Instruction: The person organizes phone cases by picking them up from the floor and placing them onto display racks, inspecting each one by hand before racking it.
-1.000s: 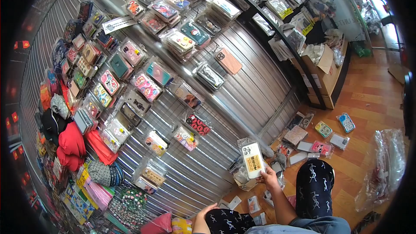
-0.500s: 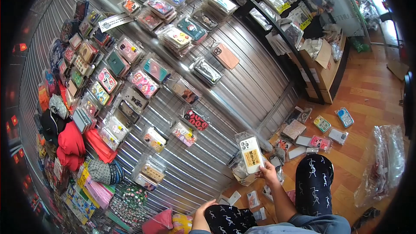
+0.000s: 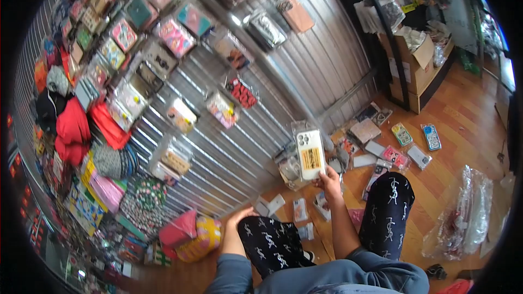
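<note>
A white phone case (image 3: 310,155) with camera holes and a yellow label with dark lettering is held up in a clear wrapper. My right hand (image 3: 328,181) grips its lower right corner between thumb and fingers. On my left knee rests my left hand (image 3: 238,219), its fingers lying along the dark patterned trousers with nothing in them. Behind the held case, a box of packaged items (image 3: 289,171) stands by the wall. Several packaged cases, such as a white one (image 3: 299,209), lie on the floor between my knees.
Packaged phone cases, a pink one (image 3: 297,14) among them, hang on the ribbed metal wall (image 3: 261,147). Right of my knee lie loose cases (image 3: 402,134) and clear plastic bags (image 3: 463,218). A cardboard box (image 3: 417,62) sits on the rack; red caps (image 3: 72,133) hang left.
The view has tilted downward, so the wall goods sit higher. My right hand still holds the white phone case, and my left hand stays on the knee.
</note>
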Tool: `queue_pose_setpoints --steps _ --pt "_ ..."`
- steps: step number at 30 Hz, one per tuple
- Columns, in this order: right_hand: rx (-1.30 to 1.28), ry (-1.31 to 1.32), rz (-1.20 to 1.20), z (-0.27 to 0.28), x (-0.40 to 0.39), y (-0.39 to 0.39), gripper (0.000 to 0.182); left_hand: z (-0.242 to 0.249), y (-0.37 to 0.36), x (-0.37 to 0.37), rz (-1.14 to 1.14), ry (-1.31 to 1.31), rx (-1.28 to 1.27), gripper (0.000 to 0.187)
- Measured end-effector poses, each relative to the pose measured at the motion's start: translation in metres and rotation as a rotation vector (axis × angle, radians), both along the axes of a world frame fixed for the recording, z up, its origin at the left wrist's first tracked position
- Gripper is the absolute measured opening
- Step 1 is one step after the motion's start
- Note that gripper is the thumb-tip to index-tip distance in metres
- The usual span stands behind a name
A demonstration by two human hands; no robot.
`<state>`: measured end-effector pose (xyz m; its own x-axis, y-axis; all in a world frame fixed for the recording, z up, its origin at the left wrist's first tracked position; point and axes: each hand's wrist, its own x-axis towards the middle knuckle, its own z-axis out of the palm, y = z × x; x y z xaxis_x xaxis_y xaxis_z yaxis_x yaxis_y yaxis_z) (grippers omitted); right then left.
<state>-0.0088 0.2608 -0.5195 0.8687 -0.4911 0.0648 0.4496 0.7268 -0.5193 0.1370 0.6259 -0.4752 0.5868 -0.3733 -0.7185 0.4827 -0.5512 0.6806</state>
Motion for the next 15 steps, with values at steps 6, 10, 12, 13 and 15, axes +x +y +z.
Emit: queue_pose_setpoints --steps 6,10,12,13,15 --pt "-0.047 0.001 0.026 -0.003 0.002 0.007 0.014 0.024 -0.006 -0.027 0.012 0.034 -0.077 0.046" --pt "-0.082 0.043 0.046 -0.002 0.003 0.014 0.013 0.033 -0.002 -0.039 -0.042 0.006 -0.155 0.048" --pt "-0.106 0.061 0.056 -0.004 0.004 0.018 0.013 0.034 0.001 -0.044 -0.004 -0.017 -0.139 0.046" --pt "-0.113 0.066 0.056 -0.005 0.005 0.019 0.013 0.037 0.002 -0.048 0.015 -0.011 -0.140 0.045" --pt "-0.140 0.105 0.057 -0.008 0.007 0.022 0.014 0.041 0.005 -0.054 0.090 0.004 -0.112 0.043"
